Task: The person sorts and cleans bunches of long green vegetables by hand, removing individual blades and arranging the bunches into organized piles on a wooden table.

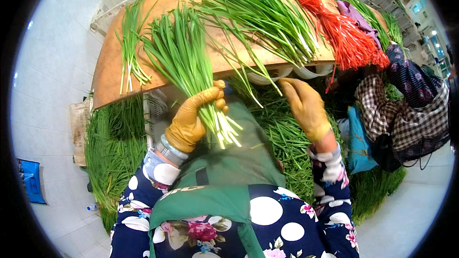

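Observation:
My left hand [189,119], in a yellow-orange rubber glove, is closed around a thick bunch of garlic chives [184,52]. The pale cut ends stick out below the fist, and the green leaves spread away over the wooden table [107,74]. My right hand [306,107], gloved alike, is off the table's near edge with its fingers stretched forward and slightly bent. Its fingertips are close to the white ends of a few loose chive stalks [260,69] hanging over the edge; whether they touch cannot be made out. A larger pile of chives [260,16] lies beyond.
A small chive bundle [129,48] lies at the table's left end. Red plastic strips [342,31] and a purple cloth [358,19] lie at the right. Chive heaps [114,148] fill the floor around me. Another person's checkered sleeve [411,124] is at right; a white crate [122,2] stands far left.

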### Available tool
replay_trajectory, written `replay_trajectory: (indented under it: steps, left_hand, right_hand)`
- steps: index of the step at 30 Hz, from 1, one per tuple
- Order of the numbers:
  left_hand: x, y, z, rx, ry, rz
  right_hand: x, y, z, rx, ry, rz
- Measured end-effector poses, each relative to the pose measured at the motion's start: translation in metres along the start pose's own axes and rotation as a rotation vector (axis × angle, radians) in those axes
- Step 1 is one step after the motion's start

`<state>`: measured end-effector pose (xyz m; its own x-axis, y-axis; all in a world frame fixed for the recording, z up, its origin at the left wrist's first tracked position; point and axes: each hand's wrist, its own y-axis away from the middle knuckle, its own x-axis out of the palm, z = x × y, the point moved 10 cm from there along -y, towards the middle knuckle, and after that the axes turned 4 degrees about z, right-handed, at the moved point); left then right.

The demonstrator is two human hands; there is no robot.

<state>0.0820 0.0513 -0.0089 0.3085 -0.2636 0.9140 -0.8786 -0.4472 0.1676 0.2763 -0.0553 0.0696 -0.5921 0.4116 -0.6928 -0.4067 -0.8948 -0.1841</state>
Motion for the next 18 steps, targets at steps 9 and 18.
replay_trajectory:
  steps: [9,18]
  left_hand:
    - [0.007,0.014,-0.015,0.055,-0.192,-0.113]
    - [0.019,0.01,-0.01,0.05,-0.451,-0.226]
  right_hand:
    - [0.045,-0.007,0.024,0.125,-0.848,0.084]
    - [0.064,0.022,0.076,0.005,-0.484,0.133]
